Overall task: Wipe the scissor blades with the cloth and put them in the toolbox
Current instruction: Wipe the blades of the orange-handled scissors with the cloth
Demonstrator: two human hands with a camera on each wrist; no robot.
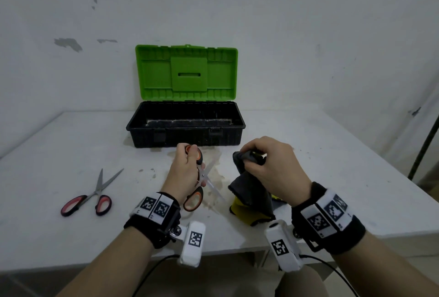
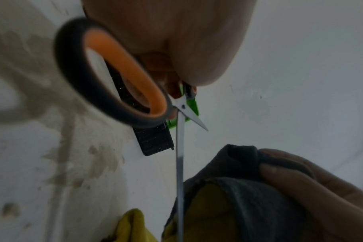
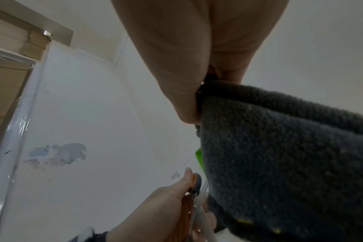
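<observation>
My left hand (image 1: pixel 187 168) grips the orange-and-black scissors (image 1: pixel 198 182) by the upper handle, with the blades spread open above the table. One long blade (image 2: pixel 179 163) points toward the cloth, and the short tip (image 2: pixel 200 124) sticks out sideways. My right hand (image 1: pixel 268 166) holds a bunched dark grey cloth (image 1: pixel 251 192) with a yellow underside, just right of the blades. The grey cloth (image 3: pixel 280 155) fills the right wrist view. The toolbox (image 1: pixel 186 128) stands open behind the hands, black base, green lid (image 1: pixel 186 73) upright.
A second pair of scissors (image 1: pixel 92 197) with red-and-black handles lies open on the table's left side. The white table (image 1: pixel 332 154) has brownish stains under my hands. A wall rises right behind the toolbox. A dark pole (image 1: pixel 422 151) stands at far right.
</observation>
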